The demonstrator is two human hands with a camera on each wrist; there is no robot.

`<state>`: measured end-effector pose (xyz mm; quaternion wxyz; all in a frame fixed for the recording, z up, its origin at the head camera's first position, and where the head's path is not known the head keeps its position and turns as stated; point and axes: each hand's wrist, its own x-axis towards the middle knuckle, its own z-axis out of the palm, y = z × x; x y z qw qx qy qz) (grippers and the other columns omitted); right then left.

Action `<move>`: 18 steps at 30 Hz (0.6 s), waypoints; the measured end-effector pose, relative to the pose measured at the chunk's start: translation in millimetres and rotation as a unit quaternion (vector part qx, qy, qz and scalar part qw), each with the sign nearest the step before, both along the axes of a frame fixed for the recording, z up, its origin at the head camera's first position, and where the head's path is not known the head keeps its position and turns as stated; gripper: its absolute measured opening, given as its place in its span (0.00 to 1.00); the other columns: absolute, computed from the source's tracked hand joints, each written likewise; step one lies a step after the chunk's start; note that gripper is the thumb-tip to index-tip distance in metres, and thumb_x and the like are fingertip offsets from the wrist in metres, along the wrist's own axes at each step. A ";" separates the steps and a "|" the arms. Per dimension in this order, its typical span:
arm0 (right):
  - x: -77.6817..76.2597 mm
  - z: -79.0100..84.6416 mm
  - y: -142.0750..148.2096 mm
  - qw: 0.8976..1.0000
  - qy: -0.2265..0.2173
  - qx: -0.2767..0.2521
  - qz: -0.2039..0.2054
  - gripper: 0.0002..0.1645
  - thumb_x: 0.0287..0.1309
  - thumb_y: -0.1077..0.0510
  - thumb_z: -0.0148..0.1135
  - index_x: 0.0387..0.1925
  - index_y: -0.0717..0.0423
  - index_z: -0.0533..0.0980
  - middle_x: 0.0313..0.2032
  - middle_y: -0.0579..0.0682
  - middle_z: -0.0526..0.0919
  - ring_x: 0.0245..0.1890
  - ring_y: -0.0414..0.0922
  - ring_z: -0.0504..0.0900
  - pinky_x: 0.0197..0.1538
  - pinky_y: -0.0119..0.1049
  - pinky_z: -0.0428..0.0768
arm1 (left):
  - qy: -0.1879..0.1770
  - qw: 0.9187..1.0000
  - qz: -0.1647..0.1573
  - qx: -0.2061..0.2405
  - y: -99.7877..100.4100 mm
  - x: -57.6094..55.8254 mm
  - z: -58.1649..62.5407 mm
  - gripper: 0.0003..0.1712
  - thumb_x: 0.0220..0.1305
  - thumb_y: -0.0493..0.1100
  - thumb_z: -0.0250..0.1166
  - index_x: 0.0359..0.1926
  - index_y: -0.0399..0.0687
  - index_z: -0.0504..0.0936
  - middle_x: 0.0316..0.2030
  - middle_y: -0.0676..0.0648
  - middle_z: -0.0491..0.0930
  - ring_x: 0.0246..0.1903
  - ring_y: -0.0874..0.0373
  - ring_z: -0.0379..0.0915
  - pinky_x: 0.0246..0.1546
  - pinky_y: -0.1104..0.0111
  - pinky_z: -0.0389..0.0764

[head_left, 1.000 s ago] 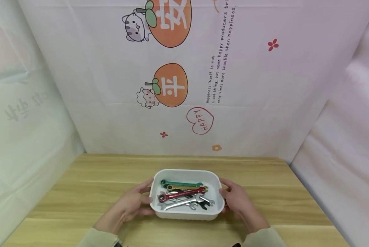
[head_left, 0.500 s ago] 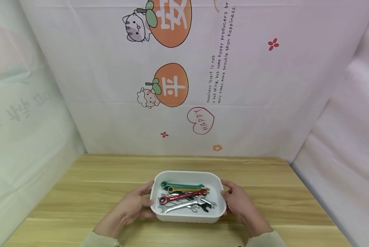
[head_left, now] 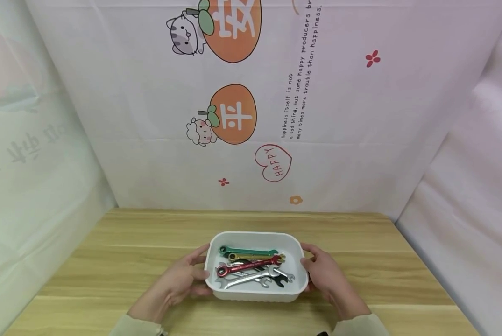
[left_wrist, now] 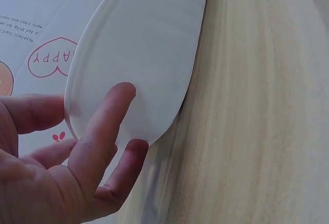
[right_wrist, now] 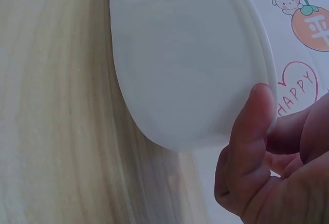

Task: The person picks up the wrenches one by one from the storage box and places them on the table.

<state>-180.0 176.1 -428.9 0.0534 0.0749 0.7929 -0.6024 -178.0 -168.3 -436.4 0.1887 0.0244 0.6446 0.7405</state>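
Between both hands is a white plastic bin (head_left: 255,297), low over the wooden table; whether it touches the wood I cannot tell. The left hand (head_left: 181,279) grips its left end, and the left wrist view shows fingers (left_wrist: 97,136) against the outer wall. At the opposite end the right hand (head_left: 324,275) holds on, one digit on the wall near the rim in the right wrist view. Inside lie several combination wrenches: a green wrench (head_left: 251,251), a yellow wrench (head_left: 255,256), a red wrench (head_left: 251,266), a silver wrench (head_left: 247,278) and a black wrench (head_left: 281,281), partly overlapping.
The wooden table (head_left: 108,261) extends to either side of the bin and behind it. A white printed cloth (head_left: 339,116) hangs at the back, with plain-looking cloth walls at left and right (head_left: 465,196).
The bin has come very slightly nearer the person, with both hands still gripping it. In the last half second hardly anything has moved. The wrenches keep their places inside.
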 end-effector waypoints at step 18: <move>-4.6 -6.7 2.2 1.000 -0.004 0.005 0.000 0.27 0.72 0.66 0.50 0.70 0.56 0.66 0.37 0.64 0.74 0.16 0.49 0.76 0.17 0.42 0.79 | 0.002 1.000 0.003 0.010 0.5 1.4 -1.5 0.48 0.59 0.21 0.55 0.78 0.43 0.49 0.69 0.23 0.49 0.43 0.34 0.79 0.41 0.48 0.83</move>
